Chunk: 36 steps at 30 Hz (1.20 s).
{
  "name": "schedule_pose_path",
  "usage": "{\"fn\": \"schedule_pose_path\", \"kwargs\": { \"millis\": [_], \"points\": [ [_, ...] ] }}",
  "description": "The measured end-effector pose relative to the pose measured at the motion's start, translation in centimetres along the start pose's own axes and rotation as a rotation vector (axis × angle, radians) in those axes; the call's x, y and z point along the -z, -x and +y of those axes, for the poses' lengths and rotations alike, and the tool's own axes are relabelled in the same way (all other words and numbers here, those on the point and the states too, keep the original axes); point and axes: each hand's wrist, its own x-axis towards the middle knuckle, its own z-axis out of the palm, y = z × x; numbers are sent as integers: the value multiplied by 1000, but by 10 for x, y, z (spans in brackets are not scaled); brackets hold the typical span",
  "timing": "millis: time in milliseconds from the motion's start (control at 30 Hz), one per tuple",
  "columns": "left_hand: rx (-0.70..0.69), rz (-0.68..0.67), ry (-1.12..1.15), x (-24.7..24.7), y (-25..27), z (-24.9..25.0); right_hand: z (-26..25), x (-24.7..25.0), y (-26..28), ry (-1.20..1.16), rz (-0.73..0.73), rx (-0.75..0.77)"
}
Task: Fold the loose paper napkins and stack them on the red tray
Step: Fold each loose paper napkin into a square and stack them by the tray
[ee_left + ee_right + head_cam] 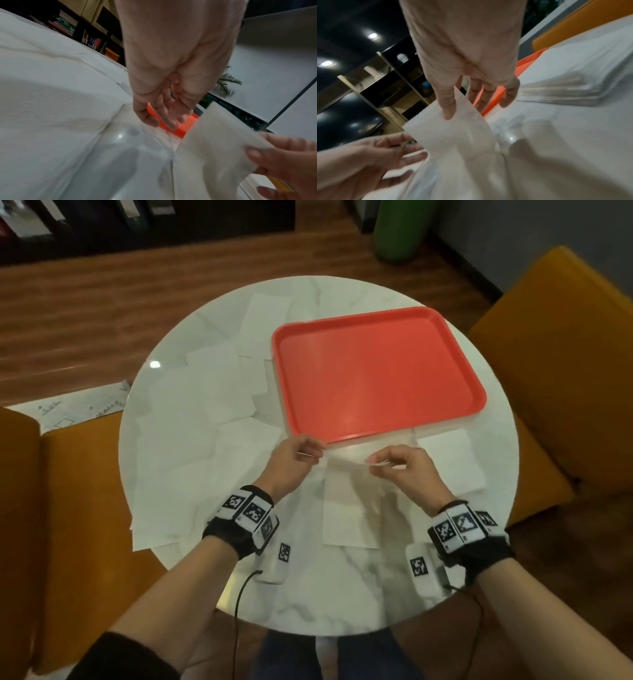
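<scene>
White paper napkin [346, 474] hangs between my two hands at the frame's lower centre, my left hand [294, 455] and my right hand [400, 465] each pinching an upper corner. Its lower edge lies on the round marble worktop [342, 587]. Just above it sits the rectangular red plastic tray [376, 368], with loose white napkins [191, 440] spread at centre left.

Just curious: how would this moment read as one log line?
left hand: pinches napkin | right hand: pinches napkin | red tray: holds no napkins

Dim indoor light, blurred wrist views, glare on the table [154, 364].
</scene>
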Motion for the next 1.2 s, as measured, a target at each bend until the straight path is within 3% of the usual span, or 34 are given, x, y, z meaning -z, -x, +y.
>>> {"fn": "schedule_pose_path", "kwargs": {
  "millis": [100,267,367,700,767,867,967,1033,1133,1200],
  "points": [
    [-20,100,9,2,13,-10,10,-4,39,133,-2,100],
    [-19,66,-83,-3,30,-25,31,-20,83,64,-22,79],
    [-24,35,-124,-7,34,-28,42,-32,89,17,-24,49],
    [-179,-34,-217,-27,43,-25,68,-45,95,246,-43,105],
    [-283,-85,-306,-36,45,-26,65,-48,97,211,-29,103],
    [-484,-161,-716,-50,46,-39,59,-48,102,70,-48,57],
    [-547,-171,-1026,-53,46,-53,65,-47,105,242,-111,172],
    [-556,-167,-1062,-51,46,-61,63,-44,105,422,-75,195],
    [-533,-180,-1070,-50,49,-67,54,-48,99,533,155,280],
    [-505,-190,-1059,-52,52,-68,39,-57,93,543,156,302]
  ]
}}
